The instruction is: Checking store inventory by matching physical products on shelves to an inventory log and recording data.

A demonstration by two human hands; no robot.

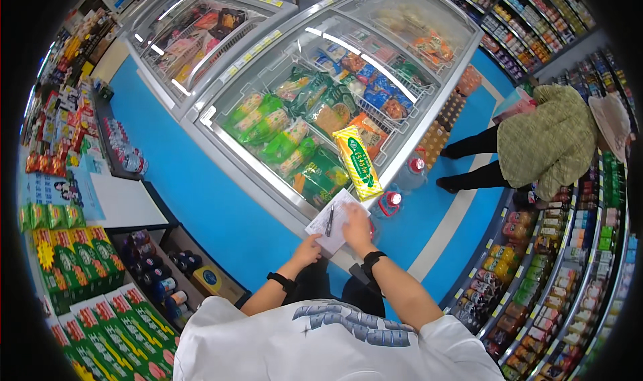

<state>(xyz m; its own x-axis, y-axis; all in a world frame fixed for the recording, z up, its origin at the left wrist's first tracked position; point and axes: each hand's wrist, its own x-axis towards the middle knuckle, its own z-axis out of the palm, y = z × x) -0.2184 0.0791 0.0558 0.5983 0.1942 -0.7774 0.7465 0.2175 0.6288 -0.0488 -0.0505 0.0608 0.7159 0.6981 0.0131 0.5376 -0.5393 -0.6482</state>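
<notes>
So, the left hand [307,251] grips the paper [319,229] under a pen [329,221]; the right hand [357,228] touches it, grip unclear

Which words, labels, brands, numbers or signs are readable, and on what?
Wording not transcribed, only where it stands:
Yellow-and-white striped package: large green characters, partly blurred.
White T-shirt: blue-grey block lettering, warped.
Green cartons, lower left: bold white characters.
White paper: faint marks, too small to read.
Freezer-rim labels: too small to read.
Drink bottles, right shelves: too blurred.
</notes>
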